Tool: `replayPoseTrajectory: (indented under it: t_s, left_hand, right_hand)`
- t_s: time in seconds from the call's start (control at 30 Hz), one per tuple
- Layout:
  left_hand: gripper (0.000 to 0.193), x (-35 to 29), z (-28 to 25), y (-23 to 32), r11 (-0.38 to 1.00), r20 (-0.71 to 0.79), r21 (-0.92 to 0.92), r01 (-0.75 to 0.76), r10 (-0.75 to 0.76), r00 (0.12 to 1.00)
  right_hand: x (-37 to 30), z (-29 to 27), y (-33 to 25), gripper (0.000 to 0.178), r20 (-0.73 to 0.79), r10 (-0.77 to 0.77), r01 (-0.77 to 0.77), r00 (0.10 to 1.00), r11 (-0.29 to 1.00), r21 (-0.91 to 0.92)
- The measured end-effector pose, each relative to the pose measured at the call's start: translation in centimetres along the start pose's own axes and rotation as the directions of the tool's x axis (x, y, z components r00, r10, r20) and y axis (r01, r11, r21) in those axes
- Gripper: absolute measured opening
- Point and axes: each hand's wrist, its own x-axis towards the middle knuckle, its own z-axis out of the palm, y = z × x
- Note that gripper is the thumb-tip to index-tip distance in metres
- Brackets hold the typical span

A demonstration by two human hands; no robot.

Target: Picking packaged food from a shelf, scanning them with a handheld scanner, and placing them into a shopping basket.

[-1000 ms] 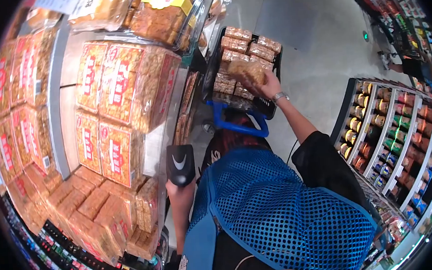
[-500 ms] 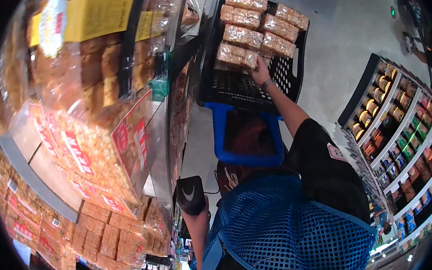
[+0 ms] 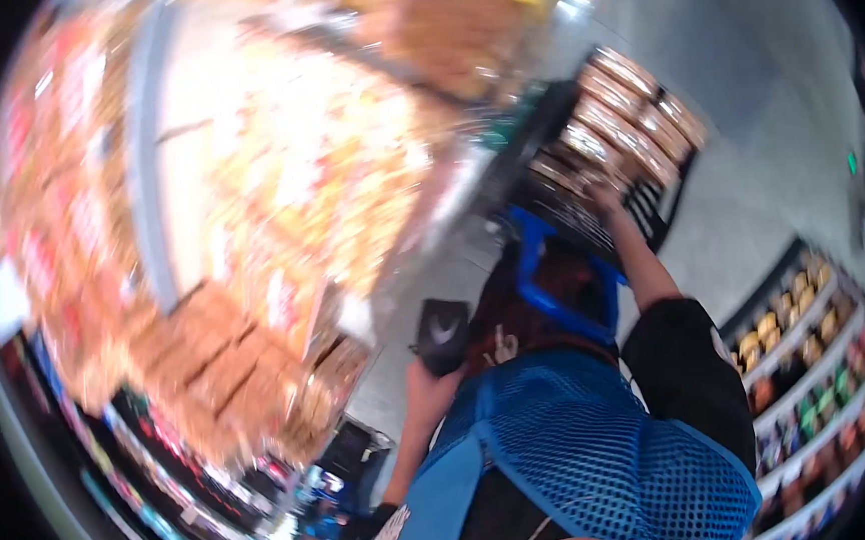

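The whole picture is motion-blurred. My left hand (image 3: pixel 423 389) is raised in front of my chest and shut on a black handheld device (image 3: pixel 443 335). My right arm stretches forward to a black shopping cart (image 3: pixel 669 215) with a blue handle (image 3: pixel 553 274). My right hand (image 3: pixel 603 198) lies on the nearest of several clear-wrapped brown baked-goods packs (image 3: pixel 632 116) stacked in the cart. The blur hides whether its fingers grip a pack. I wear a blue mesh vest (image 3: pixel 586 450) over a black shirt.
A tall shelf unit (image 3: pixel 276 181) filled with packed baked goods stands close on my left, with lower rows (image 3: pixel 209 376) near my left elbow. Shelves of jars and bottles (image 3: pixel 819 343) line the right. Grey floor (image 3: pixel 739 68) runs beyond the cart.
The view has swung and blurred. The cart and my right hand sit lower and more to the right in the picture. My left hand still holds the black device.
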Motion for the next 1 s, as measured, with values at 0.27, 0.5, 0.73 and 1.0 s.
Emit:
replayPoseTrajectory:
  t_s: [0.27, 0.5, 0.73, 1.0]
  left_hand:
    - [0.037, -2.3, -4.5, -2.3, 0.925, -0.038, -0.262, -0.276, 0.276, 0.96]
    - [0.041, -6.2, -8.8, -5.0, 0.821, -0.13, -0.376, -0.431, 0.414, 0.901]
    - [0.036, -8.5, -10.4, -7.6, 0.755, -0.258, -0.357, -0.55, 0.486, 0.835]
    - [0.033, -10.0, -11.7, -11.5, 0.681, -0.367, -0.398, -0.615, 0.496, 0.787]
  right_hand:
    - [-21.5, 2.8, -10.2, 0.016, 0.354, -0.527, 0.606, 0.773, 0.777, -0.167]
    - [-40.8, 15.4, -25.5, 0.034, 0.703, -0.711, 0.911, 0.009, -0.285, -0.3]
    - [-38.6, 26.0, -29.2, 0.07, 0.969, -0.179, 0.434, 0.171, -0.869, -0.238]
    - [-40.4, 26.1, -30.5, 0.069, 0.956, -0.217, 0.45, 0.198, -0.846, -0.285]
